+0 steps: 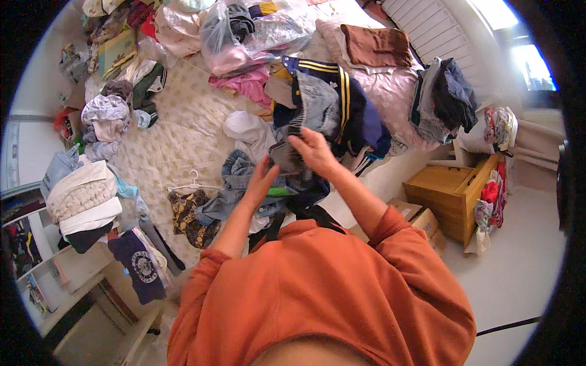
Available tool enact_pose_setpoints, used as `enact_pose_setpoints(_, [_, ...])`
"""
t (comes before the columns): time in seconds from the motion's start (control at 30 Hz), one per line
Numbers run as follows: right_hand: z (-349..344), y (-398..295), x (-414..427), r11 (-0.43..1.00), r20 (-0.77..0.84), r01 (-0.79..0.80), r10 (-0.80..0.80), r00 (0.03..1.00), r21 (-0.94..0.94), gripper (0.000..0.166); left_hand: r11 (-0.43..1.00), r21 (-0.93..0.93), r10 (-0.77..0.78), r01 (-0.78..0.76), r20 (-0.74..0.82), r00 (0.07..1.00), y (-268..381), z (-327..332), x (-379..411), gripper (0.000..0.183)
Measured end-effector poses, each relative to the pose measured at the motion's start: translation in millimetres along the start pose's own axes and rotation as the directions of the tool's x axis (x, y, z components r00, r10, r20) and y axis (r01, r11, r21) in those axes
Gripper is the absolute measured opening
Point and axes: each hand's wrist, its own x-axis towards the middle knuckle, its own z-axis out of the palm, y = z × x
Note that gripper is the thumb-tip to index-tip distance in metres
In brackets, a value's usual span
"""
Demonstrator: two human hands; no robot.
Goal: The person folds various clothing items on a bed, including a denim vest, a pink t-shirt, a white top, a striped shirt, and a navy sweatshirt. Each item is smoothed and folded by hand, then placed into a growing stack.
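A dark grey garment (286, 158) lies bunched between my two hands, partly blurred. My right hand (315, 153) has its fingers curled at the garment's upper right edge. Lower down on the other side, my left hand (261, 182) reaches to its edge with thumb and fingers apart; whether it grips the cloth is unclear. Blue denim clothing (240, 176) is heaped beside my left hand. Just beyond my right hand are grey faded jeans (320, 98) on a navy jacket with yellow stripes (366, 110). A white garment (249, 130) lies left of the dark one.
The bed (183, 123) holds folded stacks (87, 196) at left and dark folded clothes (446, 100) at right. A white hanger (194, 185) lies by a brown patterned garment (187, 212). Clear plastic bags (219, 41) lie at the back. A wooden cabinet (439, 183) stands at right.
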Motion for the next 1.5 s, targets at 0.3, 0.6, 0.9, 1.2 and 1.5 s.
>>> enact_pose_setpoints(0.3, [-4,-52,-26,0.91,0.497,-0.106,-0.119,0.859,0.4,0.036,0.809,-0.559,-0.026,0.18,0.273,0.962,30,46,-23,0.064])
enact_pose_setpoints(0.6, [-167,74,-39,0.529,-0.493,-0.26,-0.365,0.79,-0.808,0.068,0.688,-0.719,-0.135,-0.095,-0.255,0.957,41,-38,-81,0.038])
enact_pose_setpoints(0.9, [-187,51,9,0.964,-0.432,0.129,-0.221,0.874,-0.232,0.028,0.924,-0.302,-0.377,0.234,-0.626,0.683,-83,-91,-82,0.025])
enact_pose_setpoints(1.2, [16,-130,-50,0.818,0.8,0.575,-0.355,0.483,0.015,0.033,0.838,-0.488,0.142,-0.245,-0.237,0.961,-50,-57,-60,0.036])
enact_pose_setpoints(1.5, [25,-70,-47,0.873,0.693,0.458,-0.225,0.684,-0.168,0.03,0.709,-0.665,-0.08,-0.235,-0.407,0.91,7,-68,-112,0.036])
